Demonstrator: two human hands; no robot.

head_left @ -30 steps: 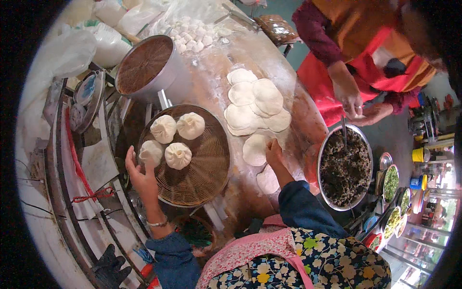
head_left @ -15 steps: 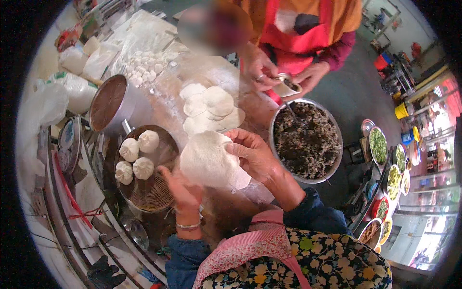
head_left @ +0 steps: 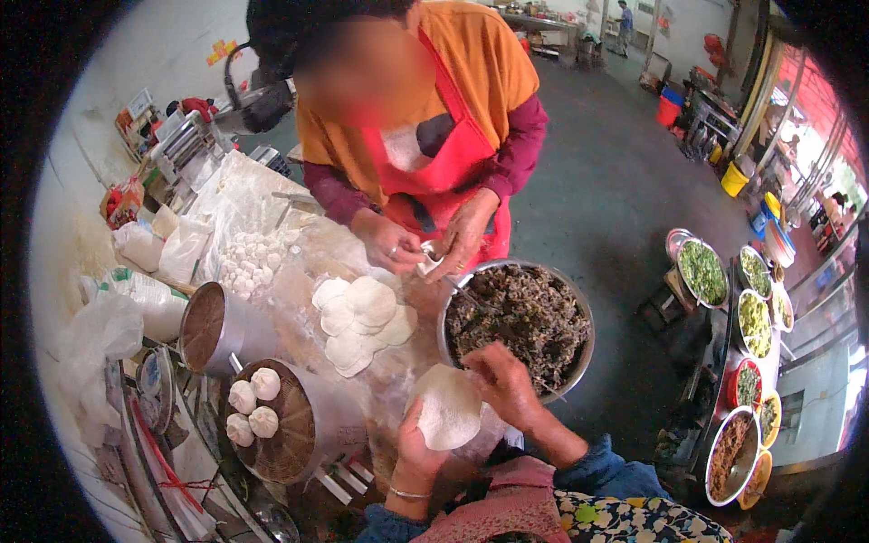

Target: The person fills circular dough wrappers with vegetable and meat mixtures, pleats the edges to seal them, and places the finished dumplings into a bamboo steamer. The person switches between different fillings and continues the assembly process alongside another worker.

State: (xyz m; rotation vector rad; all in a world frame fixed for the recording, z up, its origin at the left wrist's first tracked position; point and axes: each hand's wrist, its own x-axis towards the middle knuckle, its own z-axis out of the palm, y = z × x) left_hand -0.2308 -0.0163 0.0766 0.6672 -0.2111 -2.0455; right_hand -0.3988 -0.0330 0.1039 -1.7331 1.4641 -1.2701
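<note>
A round, flat dough wrapper (head_left: 449, 407) rests in my left hand (head_left: 421, 448), its lower edge against the palm and fingers. My right hand (head_left: 507, 385) is just right of the wrapper, over the near rim of a metal bowl of dark chopped filling (head_left: 525, 317). Its fingers are loosely bent and I see nothing in them. A spoon (head_left: 464, 291) sticks out of the filling on the far left side. More wrappers (head_left: 358, 317) lie overlapping on the floured table. Several pleated buns (head_left: 263, 421) sit in a round steamer (head_left: 294, 407) on the left.
Across the table a person in a red apron holds a partly folded wrapper (head_left: 429, 262). A second steamer (head_left: 204, 326) stands at the left, behind the bun steamer. Small dough pieces (head_left: 249, 262) lie farther back. Bowls of greens (head_left: 701, 271) and brown filling (head_left: 731, 452) line the right.
My right hand has let go of the wrapper and moved to the bowl's rim. My left hand now supports the wrapper. The view has tilted up, showing more of the co-worker and room.
</note>
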